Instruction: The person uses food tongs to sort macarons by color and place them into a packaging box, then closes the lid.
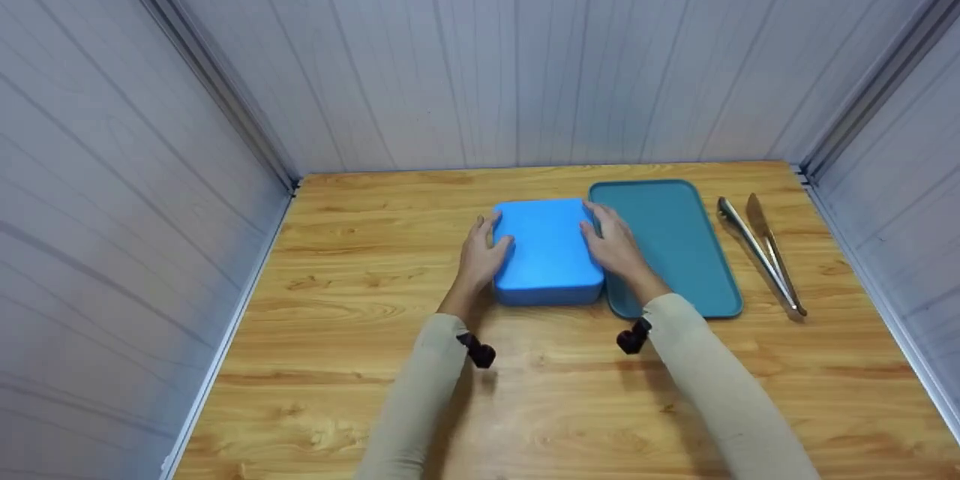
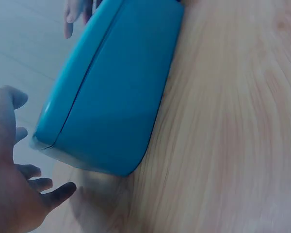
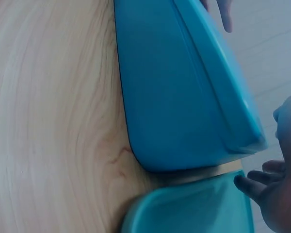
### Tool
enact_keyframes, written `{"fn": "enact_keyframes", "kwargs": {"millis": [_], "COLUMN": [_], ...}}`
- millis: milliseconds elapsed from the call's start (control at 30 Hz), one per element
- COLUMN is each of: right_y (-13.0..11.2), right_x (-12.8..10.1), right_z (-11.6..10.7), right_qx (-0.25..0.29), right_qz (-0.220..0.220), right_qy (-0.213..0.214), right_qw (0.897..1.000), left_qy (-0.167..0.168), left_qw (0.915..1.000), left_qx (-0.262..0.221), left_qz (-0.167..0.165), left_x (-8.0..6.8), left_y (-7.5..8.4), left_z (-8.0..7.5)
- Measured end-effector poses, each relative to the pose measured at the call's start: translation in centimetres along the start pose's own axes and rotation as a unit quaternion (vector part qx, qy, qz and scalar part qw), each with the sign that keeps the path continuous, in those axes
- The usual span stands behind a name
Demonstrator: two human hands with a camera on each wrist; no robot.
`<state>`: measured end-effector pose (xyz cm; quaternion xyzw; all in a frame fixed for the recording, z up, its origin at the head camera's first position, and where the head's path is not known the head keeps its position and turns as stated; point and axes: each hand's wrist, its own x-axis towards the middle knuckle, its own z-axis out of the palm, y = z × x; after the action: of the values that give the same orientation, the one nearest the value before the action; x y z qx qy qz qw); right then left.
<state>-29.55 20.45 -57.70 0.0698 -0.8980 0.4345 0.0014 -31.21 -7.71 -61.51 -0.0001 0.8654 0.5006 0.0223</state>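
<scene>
A blue lidded box (image 1: 549, 244) stands upright on the table, and a seam between lid and body shows in both wrist views. At its left side is my left hand (image 1: 481, 256), fingers spread; in the left wrist view this hand (image 2: 14, 170) appears a little apart from the box (image 2: 121, 87). My right hand (image 1: 611, 241) is at the box's right side, its thumb over the lid's edge in the head view. From the right wrist, that hand (image 3: 281, 189) has loosely bent fingers beside the box corner; contact with the box (image 3: 174, 97) is unclear.
Right beside the box lies a flat teal tray (image 1: 667, 240), partly under my right forearm. Metal tongs (image 1: 757, 251) and a spatula-like utensil (image 1: 769, 232) lie crossed farther right. Pale panel walls (image 1: 480, 52) border the wooden table (image 1: 360, 277) at the back and sides.
</scene>
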Motion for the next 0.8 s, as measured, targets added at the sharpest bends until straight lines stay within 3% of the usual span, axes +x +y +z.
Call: {"fn": "enact_keyframes", "kwargs": {"millis": [67, 167, 333, 533, 600, 800], "right_y": [1.8, 3.7, 1.4, -0.9, -0.4, 4.5], "right_x": [0.9, 1.8, 0.7, -0.5, -0.2, 1.8], "right_z": [0.9, 1.9, 1.3, 1.1, 1.6, 3.7], "right_qx": [-0.005, -0.014, 0.004, 0.005, 0.003, -0.024], "right_qz": [-0.011, -0.014, -0.004, 0.007, 0.001, -0.025], "right_qy": [0.003, 0.013, 0.003, 0.007, 0.013, 0.045], "right_qw": [1.000, 1.000, 1.000, 1.000, 1.000, 0.998], "left_qy": [0.001, -0.007, -0.014, -0.005, -0.002, -0.014], "left_qw": [1.0000, 0.9999, 0.9993, 0.9999, 1.0000, 0.9998], "left_qx": [0.005, -0.014, -0.035, -0.014, -0.008, -0.011], "left_qz": [-0.002, -0.007, -0.004, -0.002, -0.002, -0.005], "left_x": [1.4, 1.6, 0.7, 0.3, 0.4, 1.1], "left_y": [-1.7, -2.0, -1.2, -1.2, -1.7, -3.2], "left_z": [0.9, 1.2, 1.1, 0.8, 0.8, 1.2]}}
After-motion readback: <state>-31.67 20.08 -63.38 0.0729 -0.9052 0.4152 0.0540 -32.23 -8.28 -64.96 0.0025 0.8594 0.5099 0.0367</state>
